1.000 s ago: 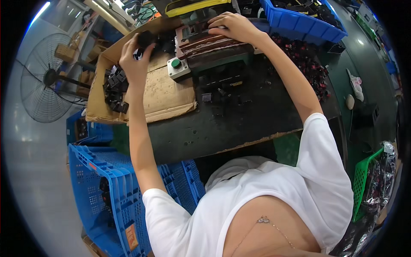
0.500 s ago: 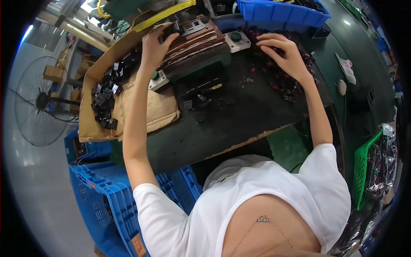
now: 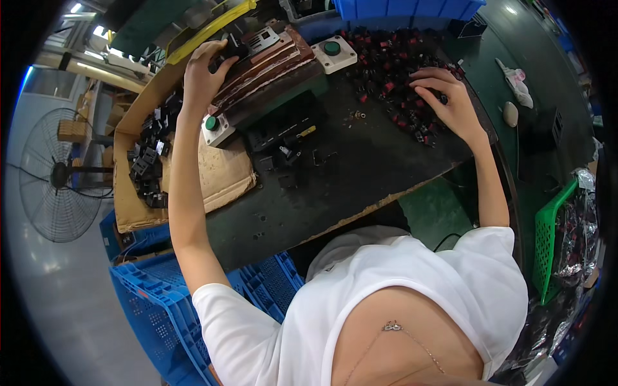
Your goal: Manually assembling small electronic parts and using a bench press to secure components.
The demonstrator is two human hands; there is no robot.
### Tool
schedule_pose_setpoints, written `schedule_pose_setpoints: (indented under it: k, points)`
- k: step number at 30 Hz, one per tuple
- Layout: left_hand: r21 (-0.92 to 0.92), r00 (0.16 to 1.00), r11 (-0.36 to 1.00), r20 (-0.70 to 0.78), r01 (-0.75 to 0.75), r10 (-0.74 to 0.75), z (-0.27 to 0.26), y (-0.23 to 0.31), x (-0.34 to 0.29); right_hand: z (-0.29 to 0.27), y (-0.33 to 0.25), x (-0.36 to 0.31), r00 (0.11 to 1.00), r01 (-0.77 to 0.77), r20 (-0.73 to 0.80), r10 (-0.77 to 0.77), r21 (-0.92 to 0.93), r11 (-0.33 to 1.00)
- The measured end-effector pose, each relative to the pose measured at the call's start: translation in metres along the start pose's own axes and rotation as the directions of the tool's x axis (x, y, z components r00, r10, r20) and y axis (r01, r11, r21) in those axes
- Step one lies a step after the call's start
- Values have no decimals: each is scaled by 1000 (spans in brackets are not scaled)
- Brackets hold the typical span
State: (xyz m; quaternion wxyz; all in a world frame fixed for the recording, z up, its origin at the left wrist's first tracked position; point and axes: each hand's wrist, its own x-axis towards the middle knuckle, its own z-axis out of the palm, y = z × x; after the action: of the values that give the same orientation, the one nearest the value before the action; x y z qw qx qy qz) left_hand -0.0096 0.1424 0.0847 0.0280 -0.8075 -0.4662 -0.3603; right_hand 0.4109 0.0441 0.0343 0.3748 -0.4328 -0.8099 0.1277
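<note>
L hand: at the press block, thumb and forefinger parted at a blk part; can't tell if gripped. (image 3: 202,78)
Blk part: up at the near-L end of the slotted plate, beside L fingertips. (image 3: 238,46)
Slotted plate: metal, flat on top of the press block. (image 3: 262,40)
Press block: brown, layered, upper ctr of desk, set at a slant. (image 3: 270,64)
R hand: fingers curled, thumb near forefinger, over edge of red/blk pile; can't tell if anything is held. (image 3: 458,103)
Red/blk pile: sm. parts heaped loose, upper R of desk. (image 3: 389,67)
L button: grn, on white box, just below-L of press block. (image 3: 211,123)
R button: grn, on white box, between press block and pile. (image 3: 331,48)
Carton: cardboard, open-topped, L of desk. (image 3: 219,177)
Blk housings: heaped along carton's L side. (image 3: 147,161)
Loose pcs: few dk. parts on desk, front of press block. (image 3: 290,154)
Desk: dk. top, worn front edge. (image 3: 360,170)
Blue bin: top edge of view, behind pile. (image 3: 412,8)
Blue crate: below carton, lower L. (image 3: 154,302)
Grn basket: far R, next to shiny wrapped packs. (image 3: 546,248)
Fan: lg., wire-caged, far L. (image 3: 59,151)
</note>
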Motion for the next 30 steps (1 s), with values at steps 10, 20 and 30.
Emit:
schedule_pose_setpoints:
  k: [10,20,30]
  points:
    - [-1,997,999,58,-52,52,-4,9,0,62,-19,24,990,141,28,-138,-192,971]
    - [104,973,968,45,-229,225,-5,-16,-6,86,-30,41,977,195,143,-158,-302,933]
    - [561,976,812,214,-165,50,34,31,-4,82,-36,34,948,209,310,-78,-418,884]
